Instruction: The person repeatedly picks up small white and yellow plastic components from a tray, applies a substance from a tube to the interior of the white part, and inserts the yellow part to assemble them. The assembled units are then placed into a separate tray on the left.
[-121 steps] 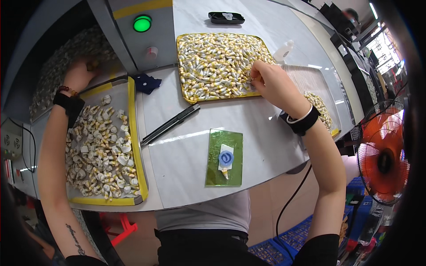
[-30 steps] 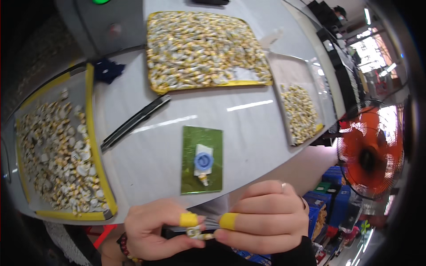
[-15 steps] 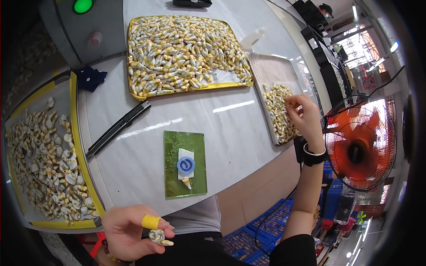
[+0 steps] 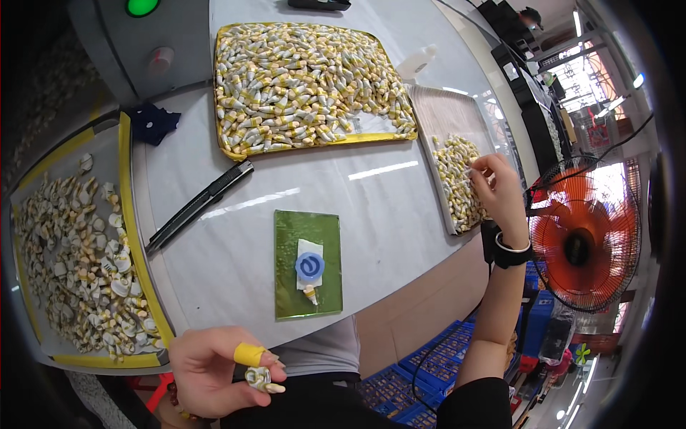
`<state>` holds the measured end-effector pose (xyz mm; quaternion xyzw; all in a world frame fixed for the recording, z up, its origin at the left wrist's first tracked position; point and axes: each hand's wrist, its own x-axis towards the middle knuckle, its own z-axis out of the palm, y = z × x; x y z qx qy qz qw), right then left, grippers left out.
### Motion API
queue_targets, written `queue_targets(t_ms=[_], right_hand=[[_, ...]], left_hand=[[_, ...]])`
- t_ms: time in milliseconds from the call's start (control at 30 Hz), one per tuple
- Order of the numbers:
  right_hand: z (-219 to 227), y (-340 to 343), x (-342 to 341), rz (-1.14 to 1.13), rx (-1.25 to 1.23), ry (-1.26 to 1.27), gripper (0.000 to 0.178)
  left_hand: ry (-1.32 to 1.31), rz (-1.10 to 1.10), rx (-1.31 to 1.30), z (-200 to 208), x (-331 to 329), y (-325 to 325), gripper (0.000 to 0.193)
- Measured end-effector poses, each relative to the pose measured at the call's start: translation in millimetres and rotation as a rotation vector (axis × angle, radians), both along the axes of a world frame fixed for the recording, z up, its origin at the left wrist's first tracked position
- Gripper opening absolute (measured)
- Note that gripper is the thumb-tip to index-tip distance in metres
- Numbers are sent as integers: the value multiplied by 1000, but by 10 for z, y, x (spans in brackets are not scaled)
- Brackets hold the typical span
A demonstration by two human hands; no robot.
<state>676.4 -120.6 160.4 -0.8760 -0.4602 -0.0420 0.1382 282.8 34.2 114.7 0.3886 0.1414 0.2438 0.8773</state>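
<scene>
The left hand point(image 4: 214, 373) pinches a small white, pale-tipped piece point(image 4: 258, 379) between thumb and forefinger, before the white marbled table point(image 4: 400, 218); the right hand point(image 4: 503, 191) curls its fingers at small yellow-and-white tapered pieces point(image 4: 451, 179) in a shallow, pale rectangular tray point(image 4: 446, 111); whether it grips one, I cannot tell.

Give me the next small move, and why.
Probably pinch one of the small pieces in the right tray: the right hand is at the edge of their pile, fingers bent, while the left hand holds a white-and-yellow piece.
</scene>
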Motion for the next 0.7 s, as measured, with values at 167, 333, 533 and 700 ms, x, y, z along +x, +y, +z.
queue_targets(t_ms=[167,333,533,700], right_hand=[[60,34,-281,63,430,204,6],[198,464,-1325,526,197,297,18],[-20,739,-1530,873,7,192,24],[-16,838,-1557,931,-82,178,18]], left_hand=[[7,30,-35,5,-35,2,32],[34,28,-20,18,-4,3,33],[132,94,27,82,38,-57,42],[123,167,36,42,-2,-81,41]])
